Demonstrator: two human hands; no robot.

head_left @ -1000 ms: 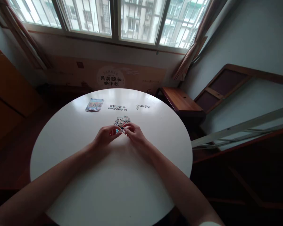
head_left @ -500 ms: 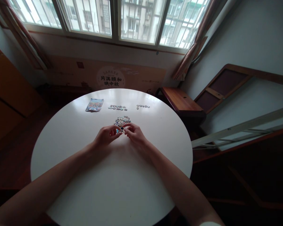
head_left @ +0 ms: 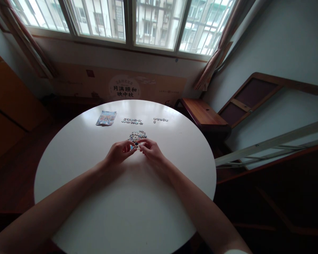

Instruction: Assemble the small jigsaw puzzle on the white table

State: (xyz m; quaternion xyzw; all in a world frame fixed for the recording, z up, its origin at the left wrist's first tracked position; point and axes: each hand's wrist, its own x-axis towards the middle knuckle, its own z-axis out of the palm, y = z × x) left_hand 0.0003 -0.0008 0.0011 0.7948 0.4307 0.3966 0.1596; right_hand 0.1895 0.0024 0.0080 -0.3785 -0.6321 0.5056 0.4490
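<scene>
A heap of small jigsaw puzzle pieces lies near the middle of the white round table. My left hand is at the near left side of this heap, thumb and forefinger curved towards each other. Facing it from the right, my right hand has its fingers curled in. A small dark puzzle piece shows between the fingertips of both hands, which appear to pinch it. Its outline is too small to make out. A few more pieces lie just under the fingertips, partly hidden.
Beyond the heap, several puzzle pieces lie in rows. A smaller group of pieces is to their right. A colourful printed packet lies at the far left of the tabletop. A wooden stool stands past the table's right rim.
</scene>
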